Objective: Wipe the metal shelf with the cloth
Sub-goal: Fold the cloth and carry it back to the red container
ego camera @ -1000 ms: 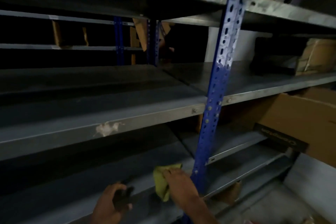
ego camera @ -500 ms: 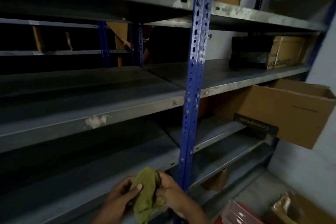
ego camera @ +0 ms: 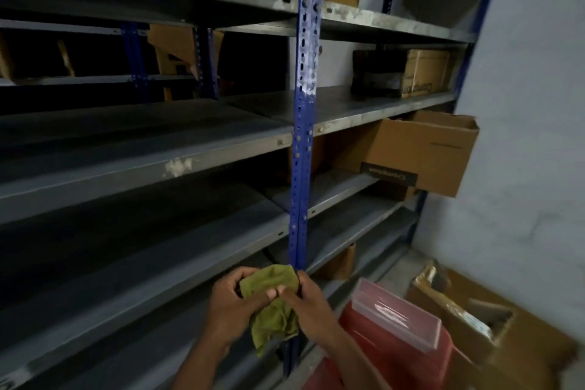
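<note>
Hands, left hand [ego camera: 232, 304] and right hand [ego camera: 311, 301], pinch the cloth [ego camera: 272, 307] low in frame, off the metal shelf [ego camera: 142, 168]; wiping looks unfinished.

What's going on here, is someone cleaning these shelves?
Looks like it. A person stands at a metal shelf rack, holding a green cloth bunched between both hands, left hand and right hand, just in front of the blue post. The cloth is not touching any shelf at this moment. Cardboard boxes sit on the right-hand shelves, and a red bin stands on the floor.
</note>
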`<state>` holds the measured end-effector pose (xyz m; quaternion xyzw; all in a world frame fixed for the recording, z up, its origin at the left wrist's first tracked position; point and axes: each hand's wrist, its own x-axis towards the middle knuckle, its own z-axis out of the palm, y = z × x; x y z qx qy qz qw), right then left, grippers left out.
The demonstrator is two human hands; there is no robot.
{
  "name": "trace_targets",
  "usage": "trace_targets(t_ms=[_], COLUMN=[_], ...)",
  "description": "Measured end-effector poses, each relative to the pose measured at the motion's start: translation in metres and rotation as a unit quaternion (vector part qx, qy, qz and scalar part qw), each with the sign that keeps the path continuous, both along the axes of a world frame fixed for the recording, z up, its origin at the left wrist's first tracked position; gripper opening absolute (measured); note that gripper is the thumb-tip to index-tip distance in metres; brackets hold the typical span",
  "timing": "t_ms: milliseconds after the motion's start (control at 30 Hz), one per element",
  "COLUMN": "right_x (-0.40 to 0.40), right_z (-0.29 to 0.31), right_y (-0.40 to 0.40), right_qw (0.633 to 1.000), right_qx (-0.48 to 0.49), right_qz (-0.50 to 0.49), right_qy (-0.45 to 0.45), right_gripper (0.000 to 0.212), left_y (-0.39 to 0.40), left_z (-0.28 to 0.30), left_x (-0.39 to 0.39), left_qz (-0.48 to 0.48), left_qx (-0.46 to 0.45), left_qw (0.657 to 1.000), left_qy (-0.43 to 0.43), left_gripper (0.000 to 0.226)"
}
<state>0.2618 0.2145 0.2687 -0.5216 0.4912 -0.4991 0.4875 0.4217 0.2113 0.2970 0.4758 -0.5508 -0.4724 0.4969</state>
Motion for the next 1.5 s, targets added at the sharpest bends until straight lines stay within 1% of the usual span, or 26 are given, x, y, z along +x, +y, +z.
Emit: trace_targets(t_ms=[67,100,233,367,433,500,567,633,700,767,833,933,1000,1033,1133,1200,1267,1300,1367,1433,1500], right_x=[-0.002,-0.002,-0.005,-0.012,-0.017,-0.024,-0.035,-0.052,-0.073,-0.097,-0.121,-0.167,-0.200,-0.217,-0.261,-0.291,-0.317,-0.330,-0.354,-0.373,-0.389], right_z=[-0.004,-0.004,0.010,0.020,0.022,0.023,0.021,0.015,0.011,0.006,-0.002,-0.018,-0.034,-0.042,-0.060,-0.081,-0.103,-0.117,-0.143,-0.170,-0.199], right_y=[0.015,0.020,0.028,0.023,0.019,0.013,0.004,-0.005,-0.015,-0.025,-0.035,-0.047,-0.055,-0.058,-0.066,-0.074,-0.085,-0.091,-0.103,-0.114,-0.121], right_qw=[1.000,0.999,0.998,0.998,0.995,0.985,0.985,0.985,0.981,0.978,0.973,0.958,0.959,0.960,0.962,0.965,0.964,0.960,0.952,0.951,0.946], right_qx=[-0.009,-0.005,0.027,0.048,0.086,0.113,0.118,0.127,0.139,0.155,0.175,0.204,0.197,0.197,0.209,0.207,0.202,0.207,0.215,0.206,0.192], right_qz=[-0.025,-0.032,-0.027,-0.027,-0.024,-0.008,0.000,-0.018,-0.048,-0.070,-0.092,-0.147,-0.136,-0.134,-0.116,-0.130,-0.155,-0.177,-0.214,-0.228,-0.236], right_qy=[0.010,0.018,0.054,0.019,-0.054,-0.132,-0.130,-0.118,-0.123,-0.117,-0.122,-0.142,-0.153,-0.149,-0.131,-0.099,-0.072,-0.070,-0.040,0.020,0.109], right_gripper=[0.020,0.019,0.021,0.026,0.033,0.039,0.042,0.038,0.031,0.034,0.035,0.026,0.022,0.021,0.019,0.028,0.040,0.040,0.032,0.027,0.027], left_y=[0.010,0.013,0.016,0.005,-0.002,-0.011,-0.022,-0.034,-0.048,-0.066,-0.084,-0.107,-0.120,-0.126,-0.148,-0.163,-0.177,-0.184,-0.197,-0.210,-0.222], left_z=[-0.003,-0.004,-0.004,0.006,0.011,0.013,0.012,0.010,0.006,-0.002,-0.015,-0.040,-0.054,-0.062,-0.087,-0.107,-0.128,-0.139,-0.161,-0.184,-0.213], left_x=[-0.003,-0.004,-0.006,-0.016,-0.026,-0.039,-0.052,-0.066,-0.079,-0.091,-0.107,-0.142,-0.168,-0.181,-0.223,-0.253,-0.282,-0.296,-0.323,-0.348,-0.369], left_qz=[-0.017,-0.019,-0.033,-0.044,-0.054,-0.061,-0.074,-0.082,-0.060,-0.036,-0.038,-0.062,-0.072,-0.086,-0.152,-0.179,-0.165,-0.151,-0.133,-0.135,-0.148], left_qx=[0.011,0.022,0.040,0.032,0.025,0.019,0.017,0.022,0.025,0.029,0.051,0.100,0.128,0.143,0.196,0.204,0.196,0.194,0.194,0.193,0.179], left_qw=[1.000,0.999,0.998,0.998,0.998,0.998,0.997,0.996,0.997,0.998,0.997,0.993,0.989,0.986,0.968,0.961,0.963,0.965,0.968,0.966,0.961], left_qy=[0.020,0.028,0.034,0.040,0.019,0.000,-0.011,-0.025,-0.029,-0.032,-0.035,-0.027,-0.026,-0.026,-0.026,-0.051,-0.081,-0.091,-0.093,-0.111,-0.150], left_gripper=[0.042,0.043,0.030,0.013,0.012,0.017,0.020,0.020,0.019,0.017,0.019,0.019,0.013,0.015,0.041,0.046,0.042,0.038,0.027,0.023,0.022])
